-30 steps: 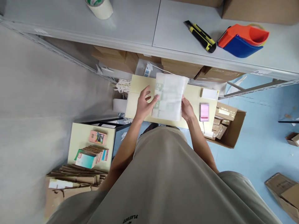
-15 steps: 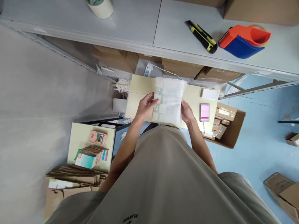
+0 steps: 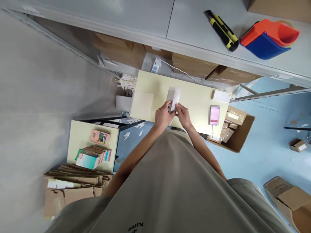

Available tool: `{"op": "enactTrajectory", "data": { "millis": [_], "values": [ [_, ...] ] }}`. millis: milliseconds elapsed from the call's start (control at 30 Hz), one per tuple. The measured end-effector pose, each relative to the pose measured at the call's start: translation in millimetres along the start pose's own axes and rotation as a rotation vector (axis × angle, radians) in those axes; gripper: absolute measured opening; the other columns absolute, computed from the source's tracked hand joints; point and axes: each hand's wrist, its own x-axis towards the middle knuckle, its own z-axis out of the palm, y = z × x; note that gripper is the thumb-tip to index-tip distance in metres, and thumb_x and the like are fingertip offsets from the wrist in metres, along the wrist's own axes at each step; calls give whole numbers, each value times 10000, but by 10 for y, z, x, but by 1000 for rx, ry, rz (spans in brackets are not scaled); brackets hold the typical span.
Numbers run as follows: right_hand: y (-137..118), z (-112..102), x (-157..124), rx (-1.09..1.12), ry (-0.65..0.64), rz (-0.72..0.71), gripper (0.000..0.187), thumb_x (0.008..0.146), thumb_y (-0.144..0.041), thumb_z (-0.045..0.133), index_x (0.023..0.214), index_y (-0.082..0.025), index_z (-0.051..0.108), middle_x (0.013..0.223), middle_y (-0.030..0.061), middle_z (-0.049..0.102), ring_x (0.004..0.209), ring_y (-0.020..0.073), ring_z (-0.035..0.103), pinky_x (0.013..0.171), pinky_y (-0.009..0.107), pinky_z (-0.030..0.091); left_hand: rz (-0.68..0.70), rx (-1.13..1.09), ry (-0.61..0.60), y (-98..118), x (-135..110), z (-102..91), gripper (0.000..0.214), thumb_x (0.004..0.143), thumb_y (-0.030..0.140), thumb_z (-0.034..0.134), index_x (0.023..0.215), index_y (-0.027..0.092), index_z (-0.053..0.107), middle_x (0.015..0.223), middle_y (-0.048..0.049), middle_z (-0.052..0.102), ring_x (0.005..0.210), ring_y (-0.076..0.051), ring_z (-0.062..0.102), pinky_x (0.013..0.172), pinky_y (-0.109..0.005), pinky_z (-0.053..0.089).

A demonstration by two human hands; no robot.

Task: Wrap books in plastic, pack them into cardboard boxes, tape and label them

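Note:
A white, translucent wrapping sheet (image 3: 175,95) is folded into a narrow shape above the pale yellow tabletop (image 3: 194,97). My left hand (image 3: 162,116) has its fingers closed on the lower left side of it. On the lower right side, my right hand (image 3: 184,116) pinches the sheet between thumb and fingers. Whether anything lies inside the folds cannot be seen. A pale flat sheet (image 3: 143,103) lies on the tabletop to the left. To the right are a white box (image 3: 221,96) and a blurred-out pink device (image 3: 214,115) with a cable.
The grey shelf (image 3: 136,22) above carries a utility knife (image 3: 222,30) and an orange-and-blue tape dispenser (image 3: 268,38). A carton (image 3: 245,134) with small parcels stands at the right. Lower left, a side table (image 3: 75,142) bears stacked small boxes, near flattened cardboard (image 3: 77,192).
The sheet was broad and held flat by its two sides; now it is narrow and folded. My hands have come closer together. The view has shifted slightly.

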Motion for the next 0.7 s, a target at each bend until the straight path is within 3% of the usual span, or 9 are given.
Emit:
{"op": "enactTrajectory", "data": {
  "millis": [133, 233, 300, 367, 467, 567, 700],
  "values": [
    [24, 33, 59, -9, -65, 31, 682, 953, -908, 775, 1267, -309, 864, 1260, 58, 850, 1277, 296, 769, 1118, 501, 714, -44, -101, 80, -118, 100, -148, 525, 868, 276, 933, 1370, 302, 785, 1303, -85, 891, 1271, -422, 839, 1183, -566, 628],
    [84, -50, 172, -51, -54, 31, 715, 927, -874, 833, 1383, -324, 858, 1564, 78, 791, 1515, 349, 700, 1265, 576, 631, -106, -339, 109, -331, 245, -343, 549, 784, 256, 860, 1327, 229, 788, 1284, -107, 899, 1197, -382, 852, 1081, -508, 665],
    [155, -136, 266, -114, 44, 34, 773, 852, -875, 898, 1371, -304, 855, 1643, 111, 751, 1543, 366, 683, 1324, 586, 575, -180, -501, 94, -511, 330, -489, 560, 730, 295, 829, 1280, 193, 791, 1195, -108, 913, 1174, -362, 847, 1032, -474, 673],
    [245, -194, 350, -141, 131, 92, 860, 758, -875, 961, 1373, -286, 838, 1650, 145, 746, 1521, 373, 697, 1339, 585, 554, -235, -599, 63, -679, 375, -623, 566, 689, 342, 829, 1231, 184, 802, 1127, -96, 916, 1173, -352, 838, 1014, -454, 672],
    [395, -145, 431, -75, 56, 242, 921, 702, -852, 1001, 1386, -263, 817, 1477, 151, 838, 1405, 362, 762, 1288, 591, 591, -271, -652, 25, -866, 390, -767, 598, 644, 368, 858, 1211, 182, 821, 1114, -94, 918, 1154, -343, 836, 987, -437, 672],
    [535, 63, 496, -22, -33, 275, 889, 678, -778, 1042, 1368, -260, 826, 1293, 100, 896, 1289, 336, 791, 1238, 576, 622, -281, -644, 18, -1021, 431, -862, 628, 628, 364, 870, 1227, 180, 836, 1135, -102, 920, 1164, -348, 835, 999, -437, 671],
    [651, 405, 686, -26, -7, 243, 856, 660, -741, 1039, 1337, -263, 826, 1262, 76, 897, 1261, 321, 781, 1202, 534, 632, -256, -579, 27, -1293, 629, -1032, 611, 667, 395, 863, 1242, 189, 856, 1252, -99, 908, 1232, -350, 810, 1054, -434, 656]
  ]
}}
